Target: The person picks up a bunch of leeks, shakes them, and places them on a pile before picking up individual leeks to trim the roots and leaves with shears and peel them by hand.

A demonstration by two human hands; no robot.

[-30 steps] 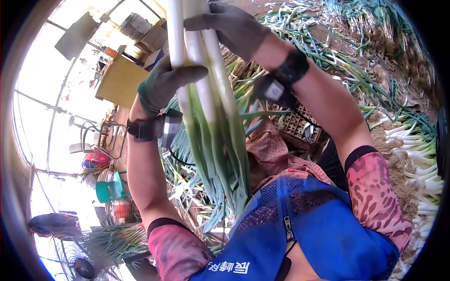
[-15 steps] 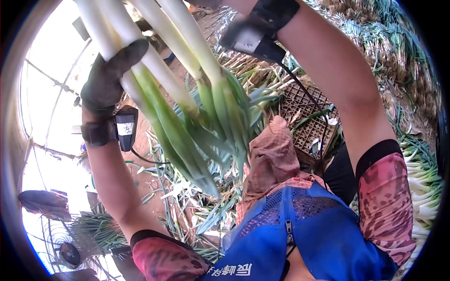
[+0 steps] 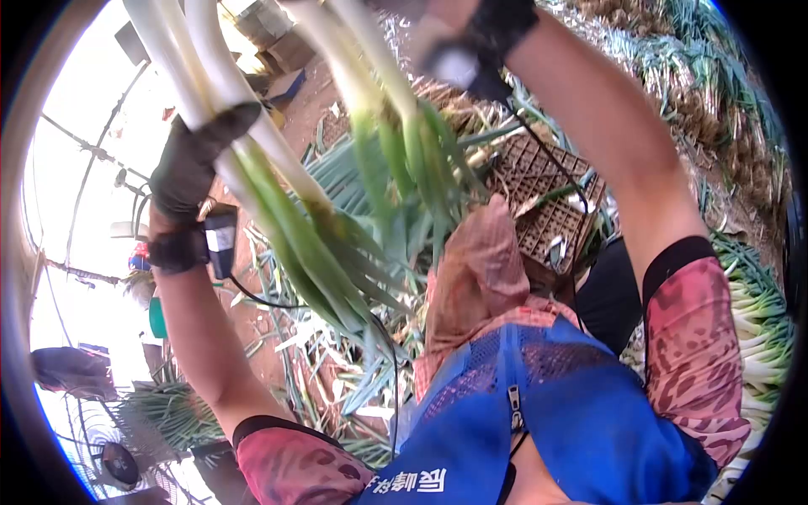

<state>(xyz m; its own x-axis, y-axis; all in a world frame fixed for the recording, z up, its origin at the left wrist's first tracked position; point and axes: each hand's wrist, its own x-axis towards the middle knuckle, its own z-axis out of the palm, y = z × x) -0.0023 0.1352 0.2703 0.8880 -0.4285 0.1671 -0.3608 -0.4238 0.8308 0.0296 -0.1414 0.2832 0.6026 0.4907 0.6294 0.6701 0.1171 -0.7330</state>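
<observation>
My left hand (image 3: 187,164), in a dark glove, is closed around the white stalks of some large green onions (image 3: 282,223). Their green leaves slant down toward my lap. At the top edge, my right hand (image 3: 442,18) is blurred and partly out of view. A second bunch of green onions (image 3: 408,139) hangs in the air below and left of it, also blurred. That bunch seems held by my right hand, though its fingers are hidden. A gap separates the two bunches. Each wrist carries a black strap with a small cabled box.
A brown plastic crate (image 3: 551,198) stands beside my knee. Cut leaves and trimmings (image 3: 337,362) litter the ground. Piled green onions (image 3: 753,337) line the right side, with more at upper right. A fan (image 3: 119,461) is at lower left. Thin cables hang from both wrist boxes.
The two bunches have drawn apart at their green ends, the second bunch shifting slightly up and blurring. My left hand keeps its hold, a little lower. My view has tilted slightly.
</observation>
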